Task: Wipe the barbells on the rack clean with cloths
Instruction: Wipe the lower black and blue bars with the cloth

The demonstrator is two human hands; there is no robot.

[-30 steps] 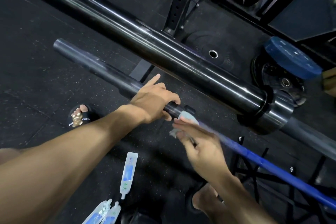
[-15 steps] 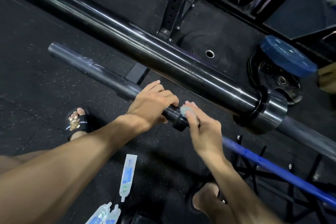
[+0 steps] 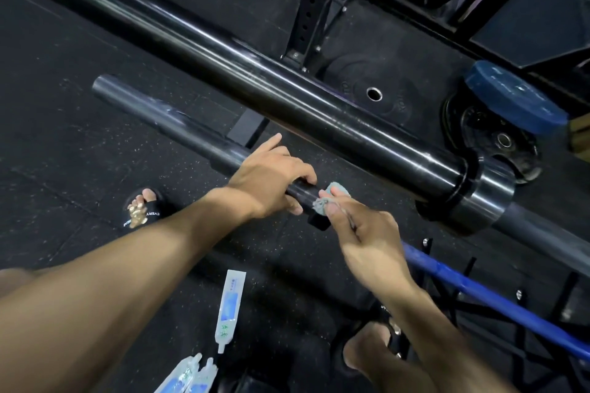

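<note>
A person's left hand curls around the lower barbell, whose long axis runs from its free end at upper left down to the blue shaft at lower right. The right hand, just right of that grip, pinches a small grey cloth against the bar's collar. No containers show; three wipe sachets lie on the floor below the barbell.
</note>
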